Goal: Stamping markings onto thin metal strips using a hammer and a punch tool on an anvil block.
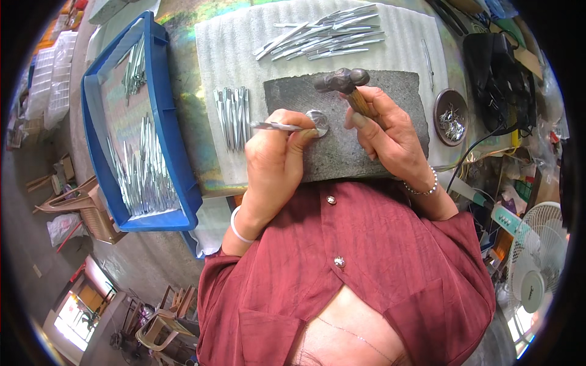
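My left hand (273, 146) pinches a slim silvery metal piece (268, 125) between thumb and fingers. Its far end meets a small round metal block (318, 120) on a dark grey slab (360, 157); the fingertips partly hide where they touch. In my right hand (394, 134) is a ball-peen hammer (343, 80), gripped by its wooden handle, with the head raised beyond the block. Beside my left hand, similar slim pieces (232, 119) lie in a row. A loose pile of them (323, 35) rests beyond the slab.
White foam sheeting (207, 61) lies under the slab. At the left, a blue tray (160, 97) holds many more slim pieces. On the right are a round dish (441, 128) of small shiny parts, a single slim piece (427, 61), a black cable and a fan (537, 256).
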Motion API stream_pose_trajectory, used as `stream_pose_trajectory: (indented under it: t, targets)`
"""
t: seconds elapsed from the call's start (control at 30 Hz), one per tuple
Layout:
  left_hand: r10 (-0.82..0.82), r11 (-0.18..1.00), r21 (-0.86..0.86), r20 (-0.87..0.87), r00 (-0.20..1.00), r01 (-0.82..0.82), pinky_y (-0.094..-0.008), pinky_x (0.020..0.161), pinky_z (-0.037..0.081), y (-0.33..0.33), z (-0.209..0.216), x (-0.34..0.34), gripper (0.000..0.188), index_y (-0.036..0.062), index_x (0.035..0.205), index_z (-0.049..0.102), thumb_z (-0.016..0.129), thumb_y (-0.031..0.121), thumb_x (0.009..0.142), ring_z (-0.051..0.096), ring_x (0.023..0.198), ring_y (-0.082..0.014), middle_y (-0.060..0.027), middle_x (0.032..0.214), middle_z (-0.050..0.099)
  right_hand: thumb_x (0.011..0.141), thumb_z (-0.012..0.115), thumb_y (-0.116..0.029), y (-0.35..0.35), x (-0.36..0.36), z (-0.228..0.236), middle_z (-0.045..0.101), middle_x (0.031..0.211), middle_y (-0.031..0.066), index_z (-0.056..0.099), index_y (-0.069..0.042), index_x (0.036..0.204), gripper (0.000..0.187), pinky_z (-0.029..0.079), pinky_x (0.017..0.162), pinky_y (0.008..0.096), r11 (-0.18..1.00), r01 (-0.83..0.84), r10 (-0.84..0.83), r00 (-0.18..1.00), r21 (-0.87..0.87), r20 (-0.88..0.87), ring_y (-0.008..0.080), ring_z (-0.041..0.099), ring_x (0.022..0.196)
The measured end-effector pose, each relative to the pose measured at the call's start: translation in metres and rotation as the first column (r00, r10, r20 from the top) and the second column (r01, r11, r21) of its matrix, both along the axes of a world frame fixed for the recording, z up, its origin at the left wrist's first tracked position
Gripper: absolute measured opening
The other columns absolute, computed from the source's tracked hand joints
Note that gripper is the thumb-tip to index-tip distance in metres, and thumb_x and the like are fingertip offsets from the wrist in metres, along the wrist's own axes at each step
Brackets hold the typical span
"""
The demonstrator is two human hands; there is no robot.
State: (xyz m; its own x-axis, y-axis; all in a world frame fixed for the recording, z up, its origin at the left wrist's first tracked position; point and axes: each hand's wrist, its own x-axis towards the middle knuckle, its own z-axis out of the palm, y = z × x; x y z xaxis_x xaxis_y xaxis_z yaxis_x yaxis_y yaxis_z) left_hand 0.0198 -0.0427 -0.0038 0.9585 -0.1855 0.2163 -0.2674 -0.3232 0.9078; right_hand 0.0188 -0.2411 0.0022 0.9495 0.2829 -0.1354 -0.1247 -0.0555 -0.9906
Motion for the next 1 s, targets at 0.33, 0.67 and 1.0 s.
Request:
stream_pose_trajectory:
  t: [0.33,0.67,1.0]
  targets:
    - [-0.114,0.922,0.387,0.312,0.943,-0.017,-0.0328,0.053,0.049,-0.009,0.004,-0.005,0.020,0.0051,0.089,0.056,0.058,0.001,0.070,0.060,0.065,-0.0243,-0.0080,0.078,0.054,0.079,0.072,-0.009,0.010,-0.002,0.040,0.053,0.070,-0.0011,0.057,-0.002,0.111,0.036,0.038,0.050,0.0211,0.985,-0.024,-0.015,0.975,0.170,0.224,0.0051,0.047,0.056]
    - [-0.158,0.929,0.366,0.268,0.950,0.051,-0.0342,0.052,0.051,-0.004,-0.002,-0.008,0.014,0.0088,0.084,0.051,0.061,0.008,0.074,0.063,0.068,-0.0251,-0.0091,0.085,0.056,0.065,0.069,0.002,0.025,0.012,0.074,0.057,0.072,0.0091,0.059,-0.002,0.085,0.022,0.047,0.052,0.0313,0.918,-0.170,0.365,0.717,-0.358,0.594,0.0244,0.059,0.060]
    - [-0.202,0.931,0.350,0.241,0.949,0.109,-0.0342,0.047,0.049,0.001,0.001,-0.002,0.012,0.0081,0.084,0.051,0.058,0.009,0.075,0.061,0.063,-0.0242,-0.0083,0.078,0.052,0.066,0.070,0.001,0.031,0.013,0.072,0.058,0.074,0.0117,0.059,-0.001,0.091,0.028,0.049,0.052,0.0316,0.891,-0.115,0.397,0.665,-0.439,0.633,0.0263,0.061,0.063]
